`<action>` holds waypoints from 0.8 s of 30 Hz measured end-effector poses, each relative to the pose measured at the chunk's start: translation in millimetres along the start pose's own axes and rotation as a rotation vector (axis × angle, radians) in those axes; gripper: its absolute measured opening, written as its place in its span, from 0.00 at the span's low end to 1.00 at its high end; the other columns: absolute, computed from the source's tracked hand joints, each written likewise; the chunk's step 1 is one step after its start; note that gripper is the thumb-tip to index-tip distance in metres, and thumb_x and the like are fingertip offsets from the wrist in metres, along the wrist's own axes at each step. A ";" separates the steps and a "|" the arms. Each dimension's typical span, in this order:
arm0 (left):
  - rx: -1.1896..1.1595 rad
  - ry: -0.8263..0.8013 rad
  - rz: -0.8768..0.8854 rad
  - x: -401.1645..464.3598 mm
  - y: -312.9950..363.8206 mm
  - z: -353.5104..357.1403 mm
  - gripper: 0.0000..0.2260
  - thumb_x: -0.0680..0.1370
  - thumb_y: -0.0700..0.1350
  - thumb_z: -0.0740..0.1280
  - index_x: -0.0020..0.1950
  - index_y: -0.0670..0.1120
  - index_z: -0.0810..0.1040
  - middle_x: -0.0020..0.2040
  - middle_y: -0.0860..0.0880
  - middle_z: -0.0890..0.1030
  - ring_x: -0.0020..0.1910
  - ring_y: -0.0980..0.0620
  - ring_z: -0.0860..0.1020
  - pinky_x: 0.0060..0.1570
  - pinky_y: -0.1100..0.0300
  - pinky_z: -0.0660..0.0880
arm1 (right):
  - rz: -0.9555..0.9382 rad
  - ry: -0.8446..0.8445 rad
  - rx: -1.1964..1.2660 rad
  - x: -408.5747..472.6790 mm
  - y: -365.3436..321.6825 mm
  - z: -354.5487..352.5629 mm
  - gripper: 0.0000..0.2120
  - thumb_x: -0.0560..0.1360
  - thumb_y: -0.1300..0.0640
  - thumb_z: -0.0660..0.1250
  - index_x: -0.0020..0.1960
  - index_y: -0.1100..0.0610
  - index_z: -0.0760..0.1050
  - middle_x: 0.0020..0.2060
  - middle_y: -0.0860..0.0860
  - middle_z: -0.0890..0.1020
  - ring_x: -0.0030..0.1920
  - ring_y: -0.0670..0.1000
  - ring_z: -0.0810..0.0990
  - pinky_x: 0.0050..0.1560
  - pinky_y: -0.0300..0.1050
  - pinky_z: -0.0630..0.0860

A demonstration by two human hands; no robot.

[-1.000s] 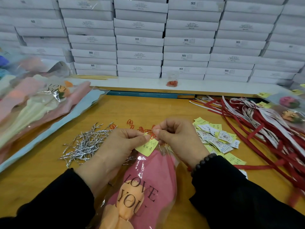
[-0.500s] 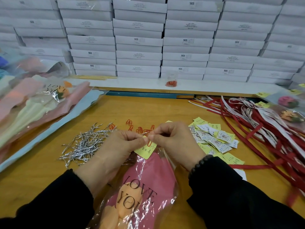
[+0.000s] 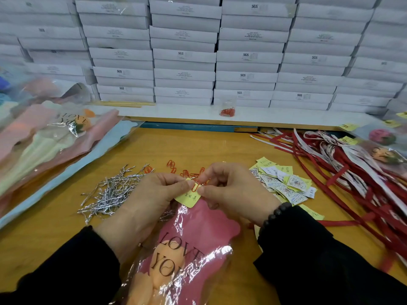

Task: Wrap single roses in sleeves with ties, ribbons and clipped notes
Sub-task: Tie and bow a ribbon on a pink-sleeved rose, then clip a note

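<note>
A pink "LOVE YOU" sleeve (image 3: 204, 230) with an orange rose (image 3: 169, 260) inside lies in front of me on the wooden table (image 3: 198, 146). At its top edge sits a small yellow note (image 3: 187, 198) with a red paper clip (image 3: 195, 186) on it. My left hand (image 3: 149, 199) pinches the note and sleeve edge from the left. My right hand (image 3: 233, 190) pinches the clip and note from the right. Both thumbs meet at the clip.
Silver twist ties (image 3: 110, 192) lie left of my hands, loose red clips (image 3: 176, 168) behind them, a heap of notes (image 3: 284, 183) to the right. Red and white ribbons (image 3: 352, 172) cover the right side. Empty sleeves (image 3: 44, 146) pile at left. White boxes (image 3: 198, 51) stack behind.
My hands have drawn closer together at the note. The red clip now sits on the note's top edge over the sleeve.
</note>
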State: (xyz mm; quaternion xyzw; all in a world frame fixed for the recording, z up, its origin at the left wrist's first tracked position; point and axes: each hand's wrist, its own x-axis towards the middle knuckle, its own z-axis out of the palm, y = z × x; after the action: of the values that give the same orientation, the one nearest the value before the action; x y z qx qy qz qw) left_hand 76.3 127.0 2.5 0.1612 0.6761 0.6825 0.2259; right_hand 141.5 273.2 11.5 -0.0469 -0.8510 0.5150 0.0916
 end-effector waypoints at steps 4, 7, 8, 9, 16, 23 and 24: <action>0.019 -0.014 0.005 2.2 -1.7 -1.3 0.12 0.68 0.41 0.71 0.43 0.33 0.81 0.34 0.41 0.80 0.28 0.53 0.75 0.28 0.64 0.70 | -0.048 0.042 -0.021 0.3 -1.0 2.0 0.06 0.71 0.63 0.71 0.39 0.54 0.76 0.33 0.55 0.79 0.32 0.52 0.77 0.41 0.58 0.79; 0.016 -0.009 0.005 2.9 -4.1 -1.1 0.10 0.69 0.40 0.71 0.41 0.33 0.80 0.31 0.43 0.80 0.26 0.54 0.74 0.25 0.66 0.70 | -0.055 0.043 -0.019 0.7 0.5 3.6 0.06 0.71 0.63 0.71 0.39 0.54 0.77 0.32 0.55 0.79 0.32 0.52 0.76 0.41 0.58 0.79; 0.013 -0.007 0.001 3.0 -4.4 -1.4 0.09 0.69 0.40 0.71 0.41 0.33 0.80 0.31 0.43 0.80 0.26 0.53 0.75 0.26 0.64 0.70 | -0.053 0.045 -0.014 0.8 1.0 4.0 0.06 0.71 0.63 0.71 0.39 0.54 0.77 0.32 0.55 0.79 0.32 0.52 0.76 0.41 0.58 0.79; 0.010 -0.009 -0.003 3.1 -4.3 -1.9 0.10 0.69 0.41 0.71 0.41 0.33 0.81 0.32 0.42 0.80 0.28 0.52 0.75 0.28 0.63 0.70 | -0.048 0.048 -0.005 0.9 1.1 4.3 0.06 0.71 0.63 0.71 0.39 0.54 0.76 0.32 0.54 0.78 0.31 0.52 0.76 0.41 0.58 0.79; 0.077 -0.233 -0.127 0.0 11.0 -7.3 0.16 0.67 0.50 0.69 0.46 0.40 0.83 0.35 0.42 0.74 0.30 0.51 0.67 0.31 0.62 0.65 | 0.045 0.057 0.178 0.0 2.8 -2.7 0.05 0.72 0.66 0.69 0.40 0.58 0.78 0.29 0.51 0.78 0.25 0.42 0.76 0.30 0.37 0.74; 0.218 -0.533 -0.281 -4.0 19.3 -24.3 0.27 0.62 0.51 0.79 0.54 0.38 0.77 0.49 0.37 0.76 0.44 0.43 0.70 0.40 0.56 0.66 | 0.046 0.295 0.124 3.2 8.2 -25.7 0.08 0.73 0.65 0.68 0.40 0.54 0.78 0.30 0.51 0.77 0.30 0.44 0.74 0.33 0.35 0.73; 0.231 -0.597 -0.293 -4.1 19.1 -25.6 0.27 0.62 0.50 0.79 0.55 0.38 0.77 0.52 0.35 0.77 0.48 0.41 0.71 0.43 0.55 0.66 | 0.039 0.328 0.108 3.1 9.5 -30.0 0.08 0.73 0.65 0.68 0.40 0.54 0.78 0.31 0.51 0.77 0.30 0.43 0.74 0.33 0.33 0.72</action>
State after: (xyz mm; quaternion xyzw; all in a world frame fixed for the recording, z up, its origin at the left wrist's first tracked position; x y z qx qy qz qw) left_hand 64.6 103.4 21.0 0.2795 0.6691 0.4845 0.4894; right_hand 144.5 304.3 17.0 -0.1418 -0.7945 0.5473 0.2215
